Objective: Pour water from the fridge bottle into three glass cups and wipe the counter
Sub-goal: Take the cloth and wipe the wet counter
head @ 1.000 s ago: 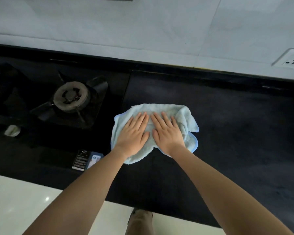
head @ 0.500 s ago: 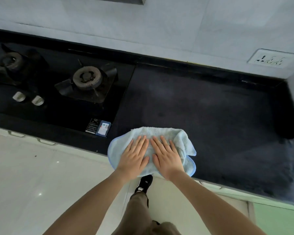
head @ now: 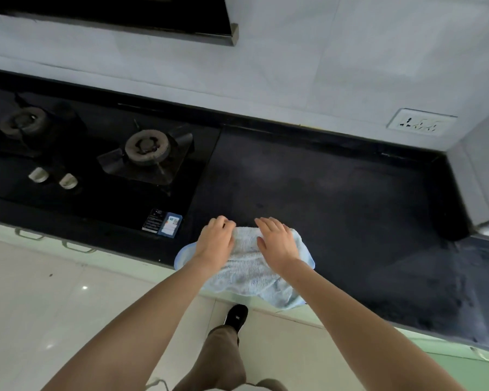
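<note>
Dark counter (head: 336, 198) — matt black stone, running along a pale grey tiled wall (head: 308, 66), with pale green cabinet fronts below its front edge.

Item 1: light blue towel (head: 251, 266). Terry cloth, looped pile, with a smoother blue binding at the hem. Crumpled, not folded flat. Its far part lies on the counter under both hands; its near part hangs over the front edge toward the person, one corner drooping lowest below the right wrist.

Item 2: left hand (head: 216, 241). Set on the towel's left far corner, fingers curled under at the knuckles and bunching the cloth; whether they pinch it fully or only press it I cannot tell for certain, though the curl reads as a grip.

Item 3: right hand (head: 277, 241). Just beside the left hand, a strip of towel showing between them. Fingers extended and lightly spread, palm down, pressing on the cloth — nothing gripped.

Item 4: gas hob (head: 102, 170), black glass, to the left of the left hand and beyond it. Two round burners with pan supports, two pale knobs (head: 52, 177) in front of them, a label sticker (head: 165, 227) at its near right corner, near the left hand.

Item 5: wall socket (head: 421, 126), white, well beyond and to the right of the right hand.

Item 6: range hood (head: 110, 18), dark, above the hob.

Item 7: black shoe (head: 236, 317) and brown trouser leg on the pale tiled floor (head: 40, 306), below the hanging towel.
</note>
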Motion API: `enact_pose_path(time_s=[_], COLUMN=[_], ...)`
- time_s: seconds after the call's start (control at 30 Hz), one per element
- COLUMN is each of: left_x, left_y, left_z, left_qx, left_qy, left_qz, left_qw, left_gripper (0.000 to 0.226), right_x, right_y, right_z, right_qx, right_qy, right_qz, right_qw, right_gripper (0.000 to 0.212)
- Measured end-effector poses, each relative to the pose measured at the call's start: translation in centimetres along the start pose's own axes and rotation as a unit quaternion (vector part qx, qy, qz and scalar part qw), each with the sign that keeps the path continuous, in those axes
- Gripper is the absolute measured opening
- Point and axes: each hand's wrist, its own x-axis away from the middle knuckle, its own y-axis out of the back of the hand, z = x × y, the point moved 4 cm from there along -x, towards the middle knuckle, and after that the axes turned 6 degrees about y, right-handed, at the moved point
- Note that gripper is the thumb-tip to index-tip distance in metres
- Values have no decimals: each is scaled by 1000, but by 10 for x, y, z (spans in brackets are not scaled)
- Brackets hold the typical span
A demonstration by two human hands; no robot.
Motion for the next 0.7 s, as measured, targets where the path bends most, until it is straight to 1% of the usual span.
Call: enact_pose_path(time_s=[0.1,0.2,0.27,0.33,0.43,0.5,0.57,0.63,0.7], left_x=[-11,-12,-10,-8,-4,-2,0,-1,-1], left_y=[-8,-19,-24,-27,-24,-19,-12,0,16], left_z=[1,3,4,4,0,-4,-10,-17,-26], left_qx=[-12,1,24,57,165,267,345,386,403], left_qy=[55,93,103,103,116,132,129,119,97], left_qz=[52,68,64,63,52,55,63,70,67], left_qw=[997,993,992,991,978,953,928,912,907], left_gripper=[43,37,30,25,19,21,27,24,21], right_x=[-9,-8,-4,1,8,13,17,20,24], right_y=[-5,-9,-11,-11,-7,2,14,28,43], right_z=[-5,-7,-6,-6,-7,-6,-8,-10,-13], right_qx=[8,21,47,42,-3,-41,-90,-153,-237], right_qy=[-16,-25,-27,-40,-51,-53,-59,-73,-92], right_qz=[40,50,38,21,-10,-38,-71,-98,-116], right_qw=[999,998,998,998,999,997,992,981,960], right_gripper=[53,52,44,32,22,19,14,9,9])
